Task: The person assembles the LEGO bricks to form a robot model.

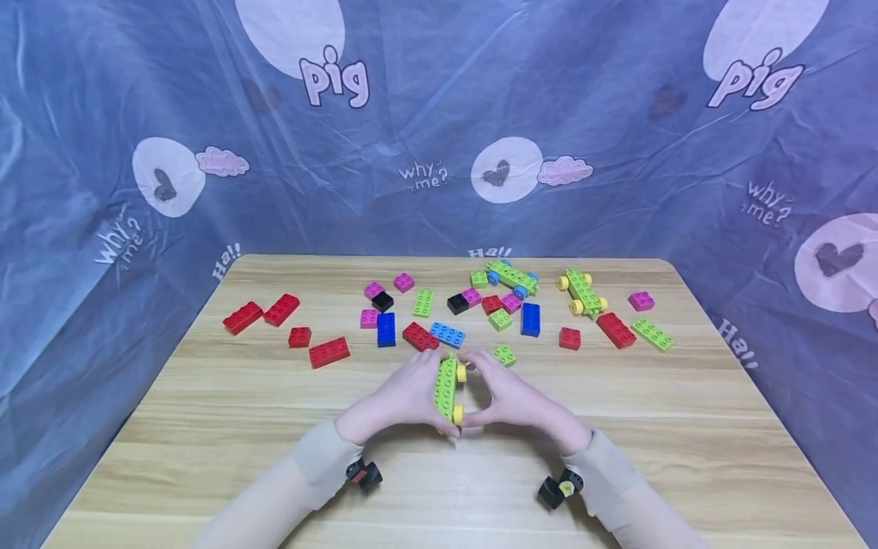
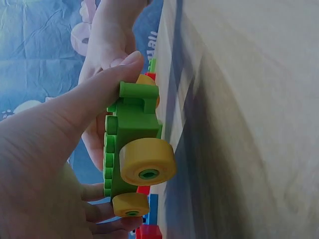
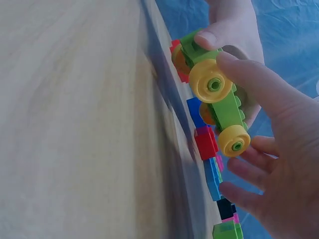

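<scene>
Left hand (image 1: 411, 389): holds the green car (image 1: 446, 387), thumb at its six o'clock end
Right hand (image 1: 516, 395): fingers wide at car's three o'clock; cannot tell if gripping
Blue-wheeled car (image 1: 511, 277): one o'clock, well apart

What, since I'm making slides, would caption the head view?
Left hand grips green toy car, right hand at its yellow wheels.

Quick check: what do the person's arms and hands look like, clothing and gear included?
The left hand and right hand wear no gloves. Pale greyish sleeves end near the wrists. The black left-wrist device shows a red patch; the black right-wrist device, a yellow patch.
</scene>
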Demonstrator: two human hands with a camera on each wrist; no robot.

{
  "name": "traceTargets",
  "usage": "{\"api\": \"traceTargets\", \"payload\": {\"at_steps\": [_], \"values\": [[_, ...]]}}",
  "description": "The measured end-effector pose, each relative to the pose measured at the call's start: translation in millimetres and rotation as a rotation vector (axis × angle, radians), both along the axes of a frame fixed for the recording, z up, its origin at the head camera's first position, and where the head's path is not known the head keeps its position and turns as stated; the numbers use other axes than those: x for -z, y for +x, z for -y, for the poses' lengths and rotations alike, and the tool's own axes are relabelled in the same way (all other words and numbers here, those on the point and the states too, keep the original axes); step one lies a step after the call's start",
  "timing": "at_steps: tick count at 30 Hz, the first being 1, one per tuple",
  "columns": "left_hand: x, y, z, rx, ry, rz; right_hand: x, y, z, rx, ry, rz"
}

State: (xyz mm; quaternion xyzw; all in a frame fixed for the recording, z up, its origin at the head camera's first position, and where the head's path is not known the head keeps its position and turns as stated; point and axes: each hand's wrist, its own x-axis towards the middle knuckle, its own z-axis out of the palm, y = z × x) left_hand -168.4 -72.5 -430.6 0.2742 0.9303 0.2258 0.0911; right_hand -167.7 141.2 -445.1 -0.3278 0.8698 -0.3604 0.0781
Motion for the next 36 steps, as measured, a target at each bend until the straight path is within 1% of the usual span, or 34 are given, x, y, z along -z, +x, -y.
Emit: {"api": "traceTargets", "payload": {"at_steps": [5, 17, 26, 36], "values": [[1.7, 3.3, -4, -0.003, -0.011, 0.019, 3.3, 0.4, 0, -0.008, 0.024, -0.003], [9.6, 6.4, -9, 0.004, -0.029, 0.012, 9.2, 0.9, -2, -0.025, 0.07, 0.01], [9.9, 9.7, -11, -0.001, -0.037, 0.007, 11.8, 0.3, -4, -0.054, 0.064, -0.011], [9.7, 10.7, -8, 0.029, -0.048, -0.011, 10.7, 1.2, -4, -0.064, 0.062, -0.001]]}}
